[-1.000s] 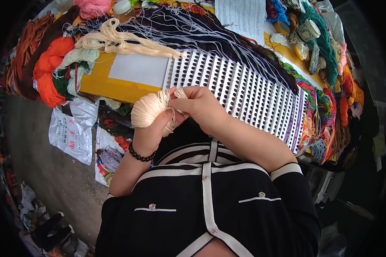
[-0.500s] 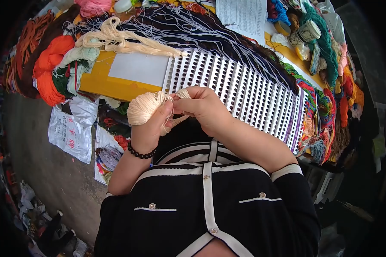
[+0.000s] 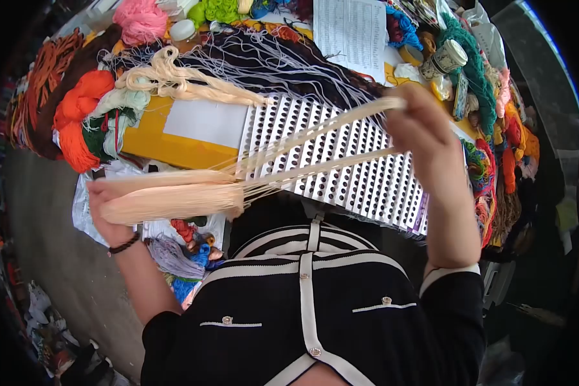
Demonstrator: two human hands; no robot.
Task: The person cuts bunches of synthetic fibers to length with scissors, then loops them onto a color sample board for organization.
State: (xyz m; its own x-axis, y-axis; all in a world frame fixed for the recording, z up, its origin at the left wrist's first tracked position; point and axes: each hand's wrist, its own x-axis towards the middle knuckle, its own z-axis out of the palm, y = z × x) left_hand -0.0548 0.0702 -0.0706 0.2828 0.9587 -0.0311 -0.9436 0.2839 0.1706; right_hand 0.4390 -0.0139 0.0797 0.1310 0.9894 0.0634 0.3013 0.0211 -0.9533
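Note:
A cream-coloured skein of thread point(image 3: 174, 202) is stretched between my two hands, in front of the table. My left hand point(image 3: 103, 209), with a dark bead bracelet at the wrist, holds the thick looped end at the left. Up at the right, my right hand point(image 3: 421, 125) grips thinner strands of the same skein; motion blurs its fingers a little. Those strands fan out in two bands across the white cards with rows of dark holes point(image 3: 341, 167). Another cream skein point(image 3: 174, 77) lies on the table behind, its tail touching the cards' upper left edge.
Orange skeins point(image 3: 80, 122) hang at the table's left edge. Dark and lilac threads point(image 3: 257, 61) spread behind the cards. A printed sheet point(image 3: 350, 38), a patterned cup point(image 3: 445, 59) and a green skein point(image 3: 476, 77) are at the back. Multicoloured threads point(image 3: 489, 174) hang at the right.
My hands were close together at a bunched skein. They have moved apart, left hand to the left, right hand up and right, and the skein is now drawn out long between them.

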